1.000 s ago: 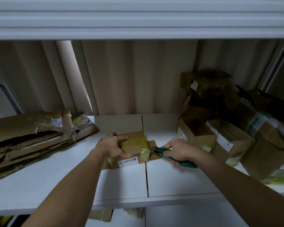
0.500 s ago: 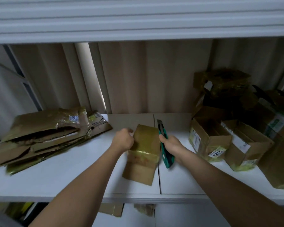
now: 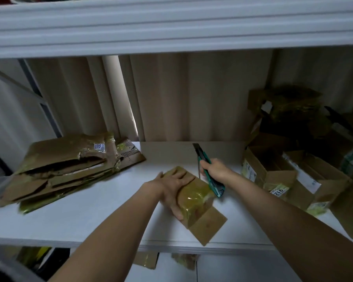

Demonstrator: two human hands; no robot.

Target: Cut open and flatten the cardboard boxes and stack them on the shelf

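Since half a second ago, the small taped cardboard box (image 3: 194,197) has tipped from nearly upright down onto the white shelf (image 3: 90,210), lying slantwise near the front edge with one brown flap jutting forward. The left hand (image 3: 174,190) lies across its top, fingers spread and thumb wrapped down the near side, apparently pinning it to squash it flat. The right hand (image 3: 214,170) is clenched around a green utility knife (image 3: 209,169), held just beyond the box with its tip pointing away, likely to keep the blade clear. Flattened boxes (image 3: 63,167) are stacked at left; uncut boxes (image 3: 293,169) wait at right.
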